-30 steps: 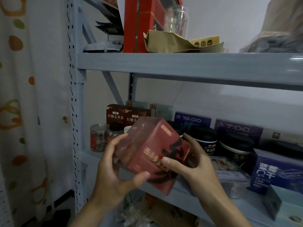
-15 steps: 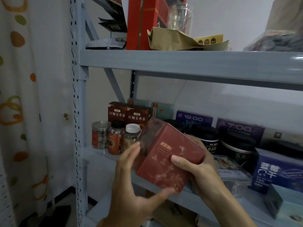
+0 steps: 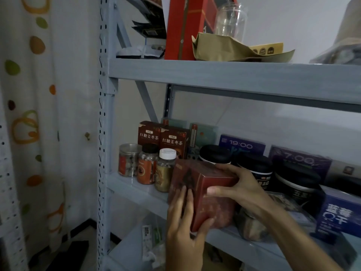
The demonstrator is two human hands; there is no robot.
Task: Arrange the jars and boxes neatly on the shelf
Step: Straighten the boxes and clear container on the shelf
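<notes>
You are in the middle of placing a box on the middle shelf (image 3: 136, 189), and the move looks close to done. Reading from the left, three jars (image 3: 148, 166) stand in a row at the shelf's front edge, with two brown tea boxes (image 3: 163, 138) behind them. Just right of the white-capped jar sits the red box (image 3: 211, 194), upright, its base at or near the shelf board; whether it is fully down you cannot tell, since your left hand (image 3: 183, 225) covers the lower corner. That hand lies against the near face with its fingers (image 3: 184, 202) straight and close together, thumb hooked under the bottom edge. Your right hand (image 3: 240, 187) grips the box's top and right side, fingers curled over it, thumb pressed on the front. Beyond it stand the black-lidded tubs (image 3: 254, 167) and purple boxes (image 3: 241, 145). Next, you probably need to slide the box back and square it with the jars, then let go without nudging the white-capped jar. Compared with half a second ago, the box has gone from tilted in mid-air to upright against the shelf, and your left hand has dropped lower.
</notes>
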